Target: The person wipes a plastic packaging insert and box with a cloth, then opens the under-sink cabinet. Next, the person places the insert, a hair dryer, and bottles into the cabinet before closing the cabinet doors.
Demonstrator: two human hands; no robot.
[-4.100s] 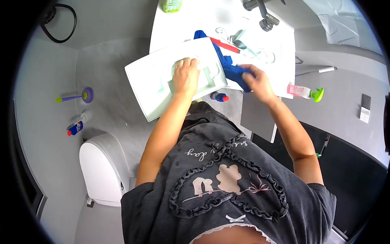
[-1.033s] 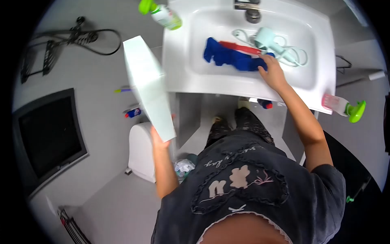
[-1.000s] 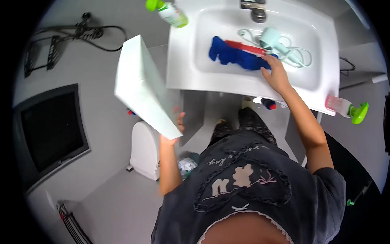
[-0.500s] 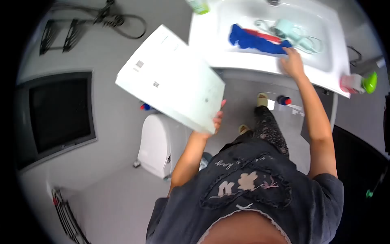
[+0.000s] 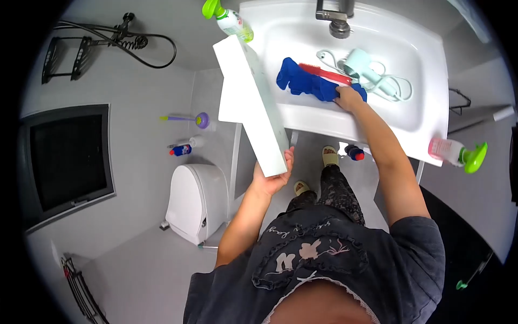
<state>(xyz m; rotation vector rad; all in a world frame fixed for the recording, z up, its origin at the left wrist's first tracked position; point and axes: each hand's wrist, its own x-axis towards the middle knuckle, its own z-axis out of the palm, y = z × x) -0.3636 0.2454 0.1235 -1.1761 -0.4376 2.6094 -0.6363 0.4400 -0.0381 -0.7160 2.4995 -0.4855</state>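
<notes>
My left hand (image 5: 274, 174) is closed on the lower end of a white box (image 5: 261, 102), held tilted and nearly edge-on at the left of the sink. My right hand (image 5: 349, 99) reaches into the white sink (image 5: 413, 116), its fingers closed on the right part of a crumpled blue cloth (image 5: 306, 82). Directly behind the cloth lies a red brush (image 5: 330, 74), partly covered by it. A mint-green hair dryer (image 5: 360, 63) with its coiled cord rests in the basin, just beyond my right hand and apart from it.
A dark faucet (image 5: 340, 27) overhangs the basin. Spray bottles stand at the sink's left corner (image 5: 234, 24) and right corner (image 5: 450, 151). A toilet (image 5: 189, 202) is at the left. On the floor near my feet is a dark bottle with a red cap (image 5: 354, 153).
The white box has turned from its broad face to nearly edge-on. My right hand has gone from touching the cloth's right end to gripping it. The view has shifted, showing more of the faucet.
</notes>
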